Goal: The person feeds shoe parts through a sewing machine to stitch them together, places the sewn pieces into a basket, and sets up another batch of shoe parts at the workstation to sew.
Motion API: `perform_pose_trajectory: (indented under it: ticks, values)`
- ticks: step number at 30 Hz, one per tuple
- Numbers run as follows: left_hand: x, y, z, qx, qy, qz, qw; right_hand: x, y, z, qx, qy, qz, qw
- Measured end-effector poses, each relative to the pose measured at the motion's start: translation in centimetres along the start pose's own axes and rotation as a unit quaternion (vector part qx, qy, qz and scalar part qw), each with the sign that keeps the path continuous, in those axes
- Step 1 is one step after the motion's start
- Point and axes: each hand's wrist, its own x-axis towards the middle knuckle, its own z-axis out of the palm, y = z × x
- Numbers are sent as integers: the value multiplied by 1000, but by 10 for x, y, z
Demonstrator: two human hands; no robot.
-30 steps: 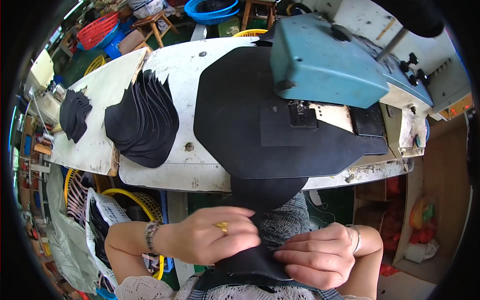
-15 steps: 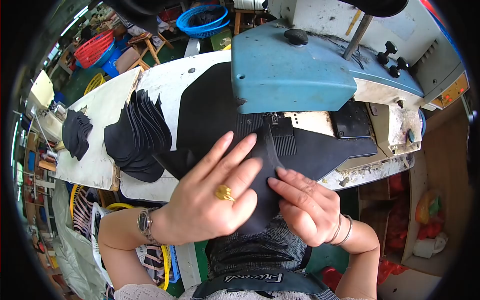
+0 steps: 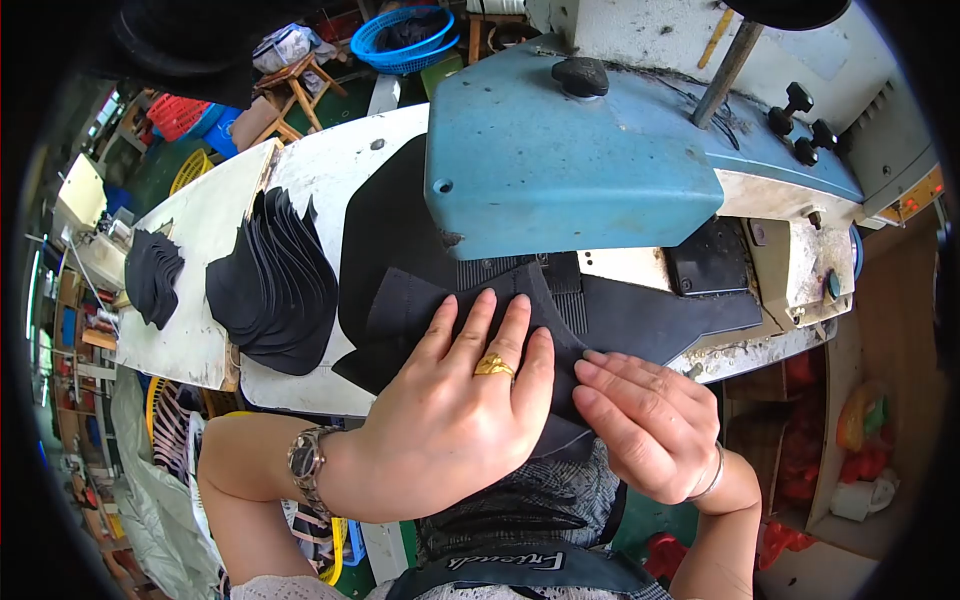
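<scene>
A black fabric piece (image 3: 405, 305) lies on the dark machine plate (image 3: 640, 315), its upper edge close to the ridged metal part under the blue machine head (image 3: 570, 170). My left hand (image 3: 450, 410), with a gold ring and a watch, rests on the fabric, its fingers spread and pointing up toward the machine. On the right, my right hand (image 3: 650, 420) pinches the fabric's right edge between thumb and fingers. The needle area is mostly hidden under the machine head.
Left of the plate stands a fanned stack of black pieces (image 3: 275, 285), with a smaller stack (image 3: 153, 278) farther left. Blue baskets (image 3: 403, 42) and a wooden stool (image 3: 300, 95) are behind the table. A black knob (image 3: 580, 77) tops the machine.
Both hands have come up from my lap onto the machine plate with the black fabric. Since the half-second-old frame, my left hand has flattened on the fabric, which lies flatter.
</scene>
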Motion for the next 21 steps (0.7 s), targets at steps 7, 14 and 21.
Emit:
perform_pose_trajectory:
  ticks: [7,14,21]
  values:
    - [12,1,7,29,10,-17,999,-1,12,0,9,-3,23,1000]
    - [17,0,7,37,7,-22,999,1,20,-1,17,-10,23,1000]
    - [19,-4,9,40,7,-26,999,3,24,1,16,-7,25,1000]
